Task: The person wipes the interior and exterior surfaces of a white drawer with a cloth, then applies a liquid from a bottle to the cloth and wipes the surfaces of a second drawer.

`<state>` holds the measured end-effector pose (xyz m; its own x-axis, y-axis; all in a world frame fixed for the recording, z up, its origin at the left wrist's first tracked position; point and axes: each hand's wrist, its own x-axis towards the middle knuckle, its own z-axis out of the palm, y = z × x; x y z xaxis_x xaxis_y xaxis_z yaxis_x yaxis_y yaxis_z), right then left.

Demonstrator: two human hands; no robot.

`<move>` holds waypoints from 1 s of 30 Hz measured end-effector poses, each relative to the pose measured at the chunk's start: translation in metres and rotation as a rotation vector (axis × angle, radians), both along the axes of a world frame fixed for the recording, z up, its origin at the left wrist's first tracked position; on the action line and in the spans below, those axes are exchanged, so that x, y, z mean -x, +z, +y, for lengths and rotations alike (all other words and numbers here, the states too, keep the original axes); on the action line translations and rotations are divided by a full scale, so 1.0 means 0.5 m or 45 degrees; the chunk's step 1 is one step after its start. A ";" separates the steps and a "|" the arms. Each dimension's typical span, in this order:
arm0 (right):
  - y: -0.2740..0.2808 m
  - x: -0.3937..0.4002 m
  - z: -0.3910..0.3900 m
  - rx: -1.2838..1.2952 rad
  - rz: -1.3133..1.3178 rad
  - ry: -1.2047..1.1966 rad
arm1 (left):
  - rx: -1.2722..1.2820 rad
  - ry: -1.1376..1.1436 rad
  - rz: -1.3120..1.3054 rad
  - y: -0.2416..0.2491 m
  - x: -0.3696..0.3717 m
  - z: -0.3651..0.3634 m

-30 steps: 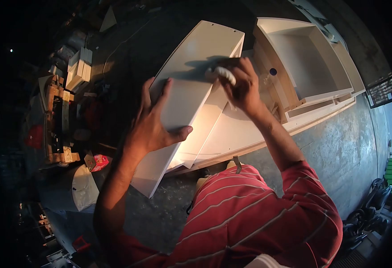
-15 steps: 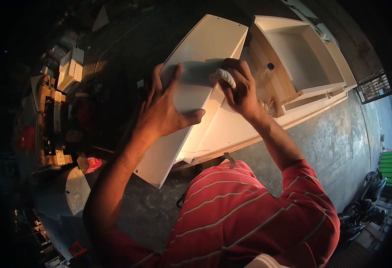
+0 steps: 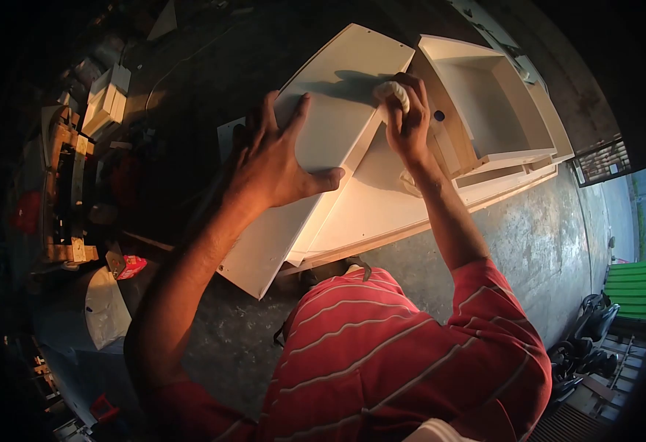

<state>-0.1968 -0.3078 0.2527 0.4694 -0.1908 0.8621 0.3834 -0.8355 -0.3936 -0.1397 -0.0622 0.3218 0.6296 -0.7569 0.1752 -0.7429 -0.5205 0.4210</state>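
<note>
A long white panel piece [image 3: 330, 125] stands tilted across the work surface, its long edge facing my right side. My left hand [image 3: 267, 169] lies spread on its left part, thumb stretched toward the near edge. At the panel's right edge, my right hand [image 3: 409, 118] is closed round a white cloth [image 3: 394, 96], which touches or nearly touches that edge. Below lies a broad white board [image 3: 382, 214] with a wooden rim. To the right of my right hand rests a white open box [image 3: 499, 103] with a light wood side.
Stacked pale blocks [image 3: 107, 99] and a wooden pallet frame [image 3: 65, 191] are at the left, with a red packet [image 3: 131, 267] nearby. A green slatted object [image 3: 630, 289] and a dark motorbike [image 3: 588, 331] stand at the far right. Concrete floor [image 3: 536, 236] shows beyond the board.
My right hand has moved right and up along the panel's edge with the cloth. My left hand stays spread on the panel. The whole view has shifted slightly.
</note>
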 end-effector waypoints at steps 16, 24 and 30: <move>0.011 -0.011 -0.026 0.122 -0.047 -0.092 | -0.063 0.007 -0.063 -0.007 0.003 -0.001; 0.015 0.015 0.010 0.221 0.024 -0.001 | -0.075 0.018 -0.023 0.004 0.004 -0.002; 0.010 0.020 0.046 0.093 0.078 -0.170 | -0.049 0.004 -0.041 -0.001 -0.002 0.000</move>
